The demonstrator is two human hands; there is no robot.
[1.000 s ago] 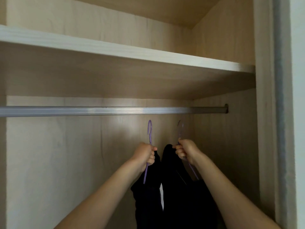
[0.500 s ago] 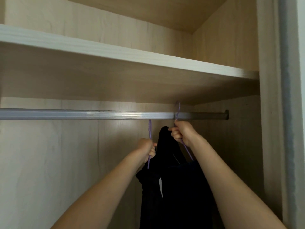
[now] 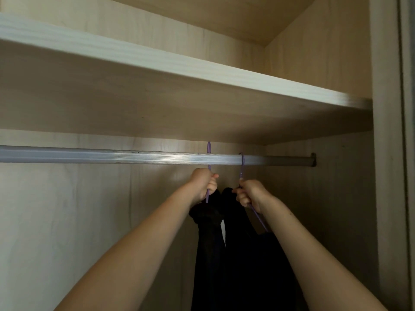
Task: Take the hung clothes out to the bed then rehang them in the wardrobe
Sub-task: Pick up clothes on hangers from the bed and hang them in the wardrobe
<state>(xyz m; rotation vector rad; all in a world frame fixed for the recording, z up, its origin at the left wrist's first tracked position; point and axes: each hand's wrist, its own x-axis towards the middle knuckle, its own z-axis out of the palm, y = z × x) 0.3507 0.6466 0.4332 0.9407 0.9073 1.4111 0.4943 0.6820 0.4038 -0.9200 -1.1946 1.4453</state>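
Head view tilts upward, close inside the wardrobe (image 3: 384,153), beneath its rail (image 3: 112,156).

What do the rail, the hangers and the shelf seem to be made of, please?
Rail: likely aluminium, ribbed with a silver sheen. Hangers: thin purple rod, perhaps plastic or coated wire; unclear. Shelf: pale matt wood-grain board, probably laminate.
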